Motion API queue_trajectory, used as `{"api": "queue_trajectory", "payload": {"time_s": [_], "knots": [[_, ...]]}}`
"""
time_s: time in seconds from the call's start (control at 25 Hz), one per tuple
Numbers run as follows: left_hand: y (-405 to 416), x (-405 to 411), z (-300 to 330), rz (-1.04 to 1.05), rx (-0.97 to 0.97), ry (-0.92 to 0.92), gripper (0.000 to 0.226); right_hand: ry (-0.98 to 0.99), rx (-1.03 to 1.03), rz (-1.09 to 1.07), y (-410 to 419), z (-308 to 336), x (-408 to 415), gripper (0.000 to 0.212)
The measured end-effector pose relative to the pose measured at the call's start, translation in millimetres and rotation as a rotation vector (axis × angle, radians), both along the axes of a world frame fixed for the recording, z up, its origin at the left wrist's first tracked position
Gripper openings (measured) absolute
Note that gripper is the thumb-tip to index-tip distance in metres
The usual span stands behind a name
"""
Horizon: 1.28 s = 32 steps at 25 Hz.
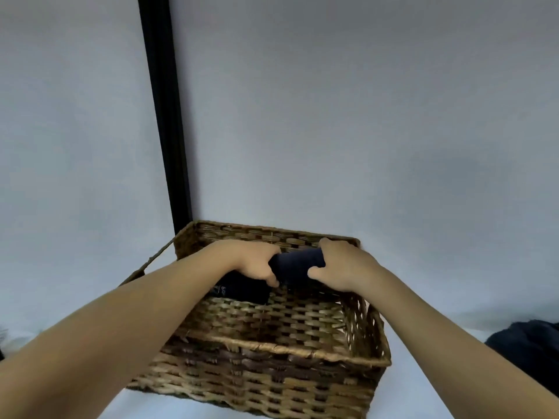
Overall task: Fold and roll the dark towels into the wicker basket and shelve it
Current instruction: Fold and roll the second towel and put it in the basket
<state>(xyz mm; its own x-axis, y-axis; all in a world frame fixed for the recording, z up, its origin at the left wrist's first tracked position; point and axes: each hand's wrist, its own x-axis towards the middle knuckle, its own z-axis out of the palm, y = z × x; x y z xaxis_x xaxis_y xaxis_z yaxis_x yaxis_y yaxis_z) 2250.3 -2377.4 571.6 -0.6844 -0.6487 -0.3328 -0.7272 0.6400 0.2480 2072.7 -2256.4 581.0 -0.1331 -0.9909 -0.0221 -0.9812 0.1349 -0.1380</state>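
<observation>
A rolled dark navy towel (298,263) sits low inside a rectangular brown woven wicker basket (272,346), near its far wall, gripped at either end by a person's bare hands; the left hand (254,261) curls round the roll's left end, the right hand (338,267) clamps the right end, thumb in front; a second rolled dark towel (242,288) lies in the basket's far left corner, partly under the left forearm; the basket rests on a white surface (423,328) against a pale grey wall (332,116), beside a black vertical post (165,116); a heap of dark cloth (529,343) lies at the right edge.
</observation>
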Motion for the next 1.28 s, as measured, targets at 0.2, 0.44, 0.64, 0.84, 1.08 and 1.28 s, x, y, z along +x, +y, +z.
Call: {"api": "queue_trajectory", "payload": {"time_s": [0.2, 0.44, 0.64, 0.84, 1.08, 1.28], "knots": [[-24.4, -38.9, -32.1, -0.166, 0.066, -0.156, 0.071, 0.194, 0.314, -0.059, -29.2, -2.0, 4.0, 0.031], [-28.8, -40.2, -55.2, -0.316, -0.295, -0.247, 0.095, 0.303, 0.574, -0.026, -57.8, -18.8, 15.4, 0.041], [-21.3, -48.8, -55.5, -0.426, -0.619, -0.401, 0.100, 0.487, 0.605, -0.015, -71.8, -41.0, 14.5, 0.042], [-27.4, -53.4, -55.9, -0.495, -0.501, -0.232, 0.065, 0.479, 0.568, -0.009, -78.3, -58.1, 13.8, 0.042], [-28.9, -52.8, -66.8, -0.416, -0.432, -0.196, 0.041, 0.410, 0.561, 0.014, -81.1, -62.3, 6.1, 0.054], [-35.3, -44.8, -65.1, -0.427, -0.434, -0.153, 0.052, 0.422, 0.499, 0.002, -76.2, -60.4, 6.6, 0.050]]}}
